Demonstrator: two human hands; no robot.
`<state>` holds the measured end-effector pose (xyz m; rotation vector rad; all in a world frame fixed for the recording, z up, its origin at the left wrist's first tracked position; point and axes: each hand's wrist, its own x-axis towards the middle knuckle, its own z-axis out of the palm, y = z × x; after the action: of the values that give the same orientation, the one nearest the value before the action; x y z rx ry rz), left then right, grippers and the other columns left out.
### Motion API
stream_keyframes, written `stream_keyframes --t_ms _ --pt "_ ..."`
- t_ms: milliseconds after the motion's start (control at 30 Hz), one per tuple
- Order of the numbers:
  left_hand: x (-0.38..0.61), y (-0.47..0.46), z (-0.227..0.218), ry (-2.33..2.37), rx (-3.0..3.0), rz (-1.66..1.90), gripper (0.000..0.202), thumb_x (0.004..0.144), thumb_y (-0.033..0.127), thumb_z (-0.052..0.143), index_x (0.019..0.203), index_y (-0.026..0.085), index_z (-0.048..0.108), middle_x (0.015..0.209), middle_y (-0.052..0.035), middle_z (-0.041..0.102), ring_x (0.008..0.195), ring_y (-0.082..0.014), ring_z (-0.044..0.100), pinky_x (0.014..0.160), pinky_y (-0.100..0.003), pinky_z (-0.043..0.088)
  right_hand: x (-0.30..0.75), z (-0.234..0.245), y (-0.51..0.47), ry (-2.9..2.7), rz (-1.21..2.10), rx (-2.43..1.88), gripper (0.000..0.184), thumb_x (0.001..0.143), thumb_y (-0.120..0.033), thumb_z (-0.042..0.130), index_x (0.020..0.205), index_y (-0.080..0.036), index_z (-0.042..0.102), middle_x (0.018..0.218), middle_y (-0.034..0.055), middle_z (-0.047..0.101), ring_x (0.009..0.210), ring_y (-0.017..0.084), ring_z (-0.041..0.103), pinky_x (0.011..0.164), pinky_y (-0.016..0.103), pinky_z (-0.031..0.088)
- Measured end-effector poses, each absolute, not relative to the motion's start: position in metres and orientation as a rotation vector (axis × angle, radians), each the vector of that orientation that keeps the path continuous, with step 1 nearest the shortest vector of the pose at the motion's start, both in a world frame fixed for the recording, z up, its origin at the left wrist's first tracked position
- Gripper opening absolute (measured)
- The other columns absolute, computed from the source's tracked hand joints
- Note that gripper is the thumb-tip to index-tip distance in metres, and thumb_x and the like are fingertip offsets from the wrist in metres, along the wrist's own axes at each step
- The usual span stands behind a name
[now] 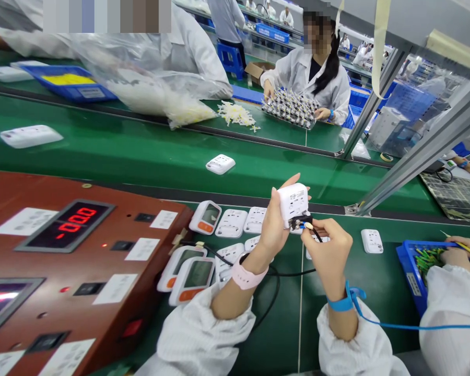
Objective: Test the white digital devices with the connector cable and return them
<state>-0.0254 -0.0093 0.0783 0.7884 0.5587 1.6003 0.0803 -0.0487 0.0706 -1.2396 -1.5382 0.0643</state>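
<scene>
Left arm: rises from the lower middle of the frame, forearm tilted up and to the right, with a pink watch (243, 277) on the wrist.
Left hand (272, 224): curled closed around a white unit (293, 201), thumb on the near side and fingers behind it.
White unit: held off the table just right of the frame's centre, its face turned towards the camera.
Right arm: comes up from the lower right, bent at the wrist, wearing a blue wrist strap (342, 303) whose cord runs off to the right edge.
Right hand (329, 250): fingertips pinched together on a small plug (303, 224), which touches the underside of the white unit.
Black cable (274, 292): leads from the plug down across the green table between the forearms.
Nearby: finished monitors (188, 269) lie left of the left forearm, beside a red tester box (62, 261) filling the lower left.
Far right: another person's hand (456, 256) rests over a blue tray (409, 266).
</scene>
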Motion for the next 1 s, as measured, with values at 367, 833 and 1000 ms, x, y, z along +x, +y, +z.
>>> stream_keyframes --t_ms 367,833,1000 --pt "-0.0231 -0.0074 0.0763 0.501 0.694 1.530 0.066 0.083 0.069 0.047 0.129 0.022 0.056 0.104 -0.0067 0.068 0.086 -0.0152 0.065 0.076 -0.025 0.055 0.0840 0.0713 -0.0487 -1.553 0.092 -1.301 0.006 0.069 -0.015 0.061 0.068 -0.016 0.066 0.064 -0.0015 0.064 0.056 0.009 0.059 0.058 0.020 0.046" --pt "-0.0213 -0.0058 0.0733 0.568 0.751 1.582 0.072 0.076 0.073 0.053 0.125 0.021 0.058 0.100 -0.0065 0.068 0.083 -0.0153 0.064 0.070 -0.023 0.055 0.0865 0.0761 -0.0509 -1.601 0.279 -1.185 0.009 0.076 -0.016 0.062 0.076 -0.015 0.072 0.065 0.0001 0.063 0.058 0.009 0.057 0.058 0.020 0.046" --pt "-0.0224 -0.0096 0.0769 0.560 0.785 1.569 0.070 0.077 0.073 0.051 0.125 0.022 0.058 0.101 -0.0058 0.067 0.084 -0.0147 0.064 0.070 -0.022 0.055 0.0851 0.0747 -0.0504 -1.659 0.228 -1.186 0.013 0.079 -0.014 0.059 0.074 -0.015 0.071 0.064 0.0001 0.060 0.057 0.009 0.052 0.054 0.021 0.038"
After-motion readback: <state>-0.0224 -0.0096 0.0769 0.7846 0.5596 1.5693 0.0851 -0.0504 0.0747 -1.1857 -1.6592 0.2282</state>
